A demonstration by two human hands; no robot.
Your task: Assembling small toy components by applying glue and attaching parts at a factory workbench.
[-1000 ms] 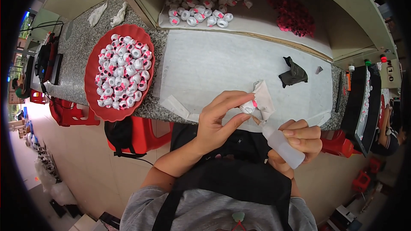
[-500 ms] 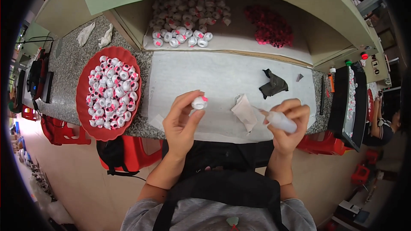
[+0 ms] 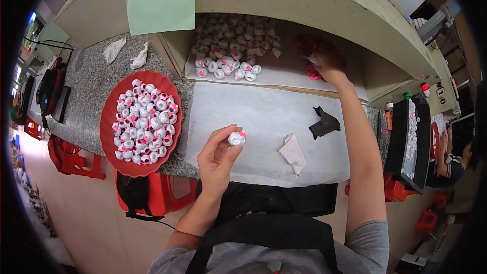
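Between the thumb and fingers of my left hand (image 3: 217, 160) is a small round white piece (image 3: 236, 138) with a pink patch, held above the white paper sheet (image 3: 243, 106). My right hand (image 3: 329, 67) reaches into the shelf, over a heap of small dark pink pieces (image 3: 310, 45). A whitish end of the squeeze bottle (image 3: 314, 61) shows at its fingers. Shadow and the hand itself hide most of the bottle and the fingertips.
A red scalloped tray (image 3: 107, 144) of similar white pieces stands at left. More white pieces (image 3: 233, 35) fill the shelf. A folded white cloth (image 3: 292, 153) and a black scrap (image 3: 325, 123) lie on the paper. A person (image 3: 451, 165) sits at far right.
My right hand has moved from above the paper, where it held the squeeze bottle, up and away into the shelf at the pink heap. The left hand keeps its hold. The view has shifted.
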